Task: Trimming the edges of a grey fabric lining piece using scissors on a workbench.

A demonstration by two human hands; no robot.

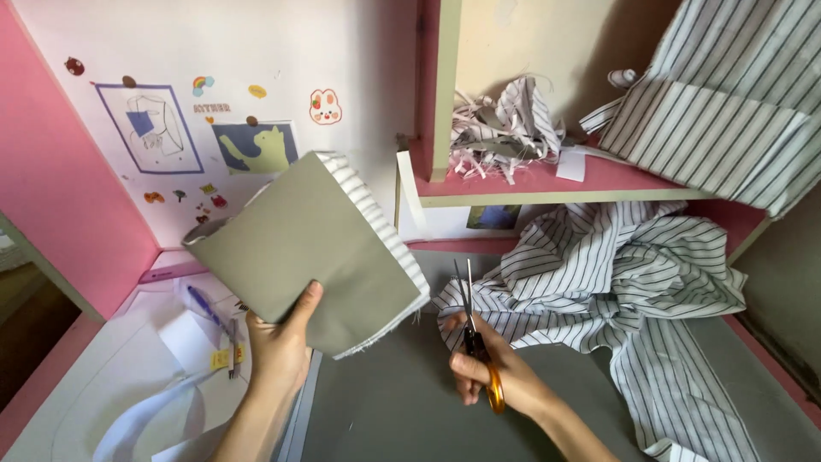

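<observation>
1. Your left hand (278, 342) gripped the lower edge of a grey fabric piece (299, 248), thumb pressed flat on its face and fingers hidden behind it, holding it lifted and tilted above the desk.
2. That piece had a striped layer showing along its right edge, just above and to the right of your thumb.
3. Your right hand (487, 372) was closed around a pair of scissors (475, 329) with orange handles, fingers through the loops; the blades pointed up and away from you, slightly parted.
4. The blade tips lay just beside the near edge of the rumpled striped cloth (624, 274), which spread to the right of that hand over the grey mat (402, 402).
5. Between your two hands there was bare mat; the lifted piece hung just left of the scissor tips, not touching them.
6. Left of your left wrist lay white paper (137, 376), a blue pen (203, 306) and a small yellow tag.
7. Above the scissors, on the pink shelf (547, 181), sat a heap of striped scraps (505, 128), with folded striped fabric (727, 111) further right.
8. Behind the lifted piece, the white wall (256, 77) carried stickers and small drawings.
</observation>
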